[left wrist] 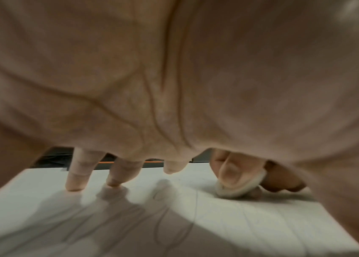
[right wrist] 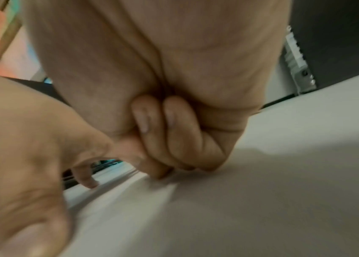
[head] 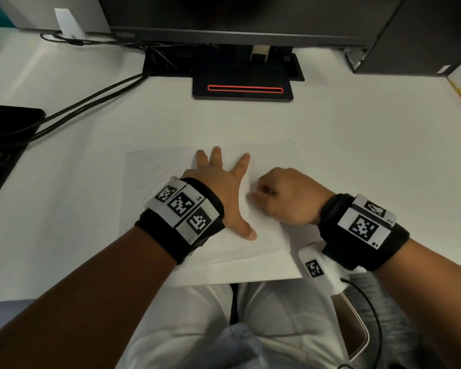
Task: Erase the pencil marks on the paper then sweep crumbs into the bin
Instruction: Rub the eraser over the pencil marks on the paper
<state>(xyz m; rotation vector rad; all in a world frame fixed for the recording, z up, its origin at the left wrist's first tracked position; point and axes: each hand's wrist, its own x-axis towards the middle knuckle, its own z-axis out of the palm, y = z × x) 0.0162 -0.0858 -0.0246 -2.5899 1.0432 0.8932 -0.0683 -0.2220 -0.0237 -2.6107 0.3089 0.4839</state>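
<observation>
A white sheet of paper [head: 266, 235] lies at the desk's near edge, with faint pencil loops [head: 155, 174] on its left part. My left hand [head: 218, 179] lies flat on the sheet with fingers spread, pressing it down. Just to its right, my right hand [head: 282, 195] is curled into a fist and pinches a white eraser [left wrist: 238, 187] against the paper. In the left wrist view the eraser sits under the right thumb, and pencil lines [left wrist: 174, 226] run across the sheet. The right wrist view shows only curled fingers [right wrist: 174, 132]; the eraser is hidden there.
A black monitor stand [head: 242, 89] with a red stripe sits behind the paper. Black cables [head: 91, 102] run across the desk's left side to a dark object [head: 3, 134] at the left edge. A black computer case [head: 410, 35] stands at the back right.
</observation>
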